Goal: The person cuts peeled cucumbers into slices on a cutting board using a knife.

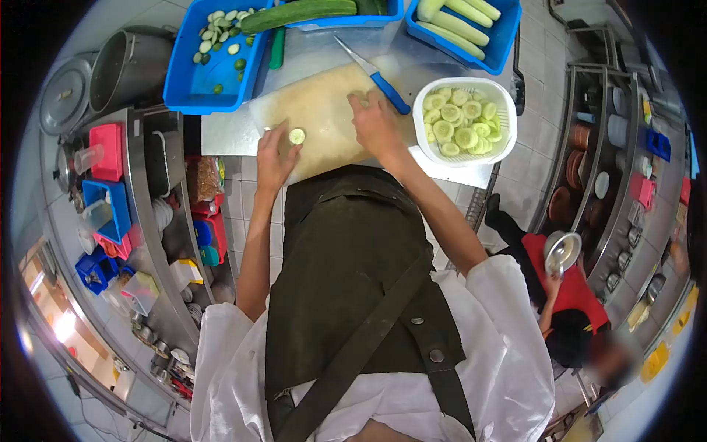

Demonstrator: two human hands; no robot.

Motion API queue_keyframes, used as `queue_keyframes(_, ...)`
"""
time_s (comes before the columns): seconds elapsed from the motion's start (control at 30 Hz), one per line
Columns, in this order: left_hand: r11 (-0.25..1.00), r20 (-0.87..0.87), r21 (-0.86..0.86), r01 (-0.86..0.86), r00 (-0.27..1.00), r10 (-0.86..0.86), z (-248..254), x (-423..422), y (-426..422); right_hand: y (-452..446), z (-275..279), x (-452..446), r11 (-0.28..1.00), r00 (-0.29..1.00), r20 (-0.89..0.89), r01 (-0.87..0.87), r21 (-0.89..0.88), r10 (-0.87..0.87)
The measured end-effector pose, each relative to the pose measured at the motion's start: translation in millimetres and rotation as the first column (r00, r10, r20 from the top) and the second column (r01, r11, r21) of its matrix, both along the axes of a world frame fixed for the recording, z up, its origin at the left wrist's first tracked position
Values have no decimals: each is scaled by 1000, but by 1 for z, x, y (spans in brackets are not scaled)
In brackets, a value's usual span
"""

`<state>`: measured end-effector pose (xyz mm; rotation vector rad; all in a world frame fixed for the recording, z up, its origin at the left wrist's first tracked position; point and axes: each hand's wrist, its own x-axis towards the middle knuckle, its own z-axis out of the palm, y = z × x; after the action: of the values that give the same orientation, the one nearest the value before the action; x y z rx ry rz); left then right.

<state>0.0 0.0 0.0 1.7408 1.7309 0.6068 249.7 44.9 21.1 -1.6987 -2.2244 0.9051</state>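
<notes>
A pale cutting board (324, 103) lies on the metal table. At its left edge my left hand (274, 158) rests with thumb and fingers apart, beside one round cucumber slice (297, 136) that lies flat on the board. A small pale piece shows at its fingertips, too small to name. My right hand (377, 127) is over the board's right side, fingers spread and holding nothing that I can see. Just beyond it lies a knife (389, 93) with a blue handle, its blade pointing away. To the right stands a white basket (508, 110) full of cucumber slices (465, 136).
Blue tub (173, 88) at left holds cucumber ends; another blue tub (508, 55) holds peeled cucumbers (449, 33). A large green cucumber (302, 15) spans the back, near a green handle (277, 48). A person in red (567, 287) holds a metal bowl (562, 253) at right.
</notes>
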Motion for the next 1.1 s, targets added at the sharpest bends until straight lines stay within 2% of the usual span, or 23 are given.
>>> queue_keyframes(0.07,984,-58,134,118,992,-111,3,7,8,3,-25,-18,983,951,286,74,165,-120)
queue_keyframes(0.1,987,-39,112,114,993,-111,4,5,-4,-11,-36,-20,987,946,304,71,143,-112)
queue_keyframes(0.2,977,-9,122,176,984,-177,-5,2,10,-10,-64,-17,974,983,-25,183,131,-182)
queue_keyframes(0.23,984,138,107,140,978,-154,2,11,14,-9,-55,-12,967,966,-167,221,124,-199)
queue_keyframes(0.3,991,170,-5,133,977,-130,32,38,19,-11,-21,8,968,923,-342,98,-230,-175)
queue_keyframes(0.33,986,187,9,169,968,-167,54,55,25,-17,-10,7,848,638,-606,151,-507,-476)
queue_keyframes(0.37,953,161,97,286,941,-299,78,74,28,-25,0,5,683,210,-662,45,-729,-720)
queue_keyframes(0.43,890,121,194,412,891,-438,118,113,34,-34,52,17,509,-248,-455,-246,-824,-855)
queue_keyframes(0.47,850,88,212,482,857,-508,135,132,35,-37,87,25,428,-350,-346,-191,-884,-871)
queue_keyframes(0.53,798,47,237,554,814,-579,165,150,38,-53,84,60,485,-460,-325,-290,-825,-827)
queue_keyframes(0.57,803,117,267,533,809,-576,178,155,41,-60,88,79,517,-611,-292,-229,-825,-736)
queue_keyframes(0.6,809,189,294,510,798,-572,186,158,44,-62,81,105,581,-631,-470,39,-813,-617)
queue_keyframes(0.63,805,186,299,513,796,-576,190,155,46,-58,83,143,521,-747,-420,116,-845,-515)
queue_keyframes(0.67,834,167,348,428,847,-505,192,149,51,-55,74,191,711,-719,-559,128,-691,-413)
queue_keyframes(0.7,853,152,396,339,892,-425,192,142,56,-37,71,228,579,-744,-576,318,-751,-338)
queue_keyframes(0.73,872,163,392,292,911,-378,186,133,61,-19,68,267,525,-634,-641,401,-751,-433)
queue_keyframes(0.8,909,203,364,203,935,-290,172,114,62,12,49,319,54,-482,-521,695,-717,-704)
queue_keyframes(0.83,938,249,327,116,947,-204,164,104,63,27,65,312,-238,-575,-525,784,-574,-628)
queue_keyframes(0.87,937,249,335,102,949,-192,159,90,58,32,44,326,-211,-460,-612,875,-436,-643)
queue_keyframes(0.9,946,270,322,23,956,-115,152,78,53,56,27,346,-164,-317,-697,946,-280,-643)
queue_keyframes(0.97,953,272,297,-56,962,-28,140,58,39,107,18,311,184,206,-695,977,108,-689)
queue_keyframes(1.03,958,350,180,-224,925,150,129,43,28,149,24,270,654,870,-363,492,575,-335)
queue_keyframes(1.1,954,350,148,-262,916,197,115,34,16,205,-10,258,947,897,333,222,234,-292)
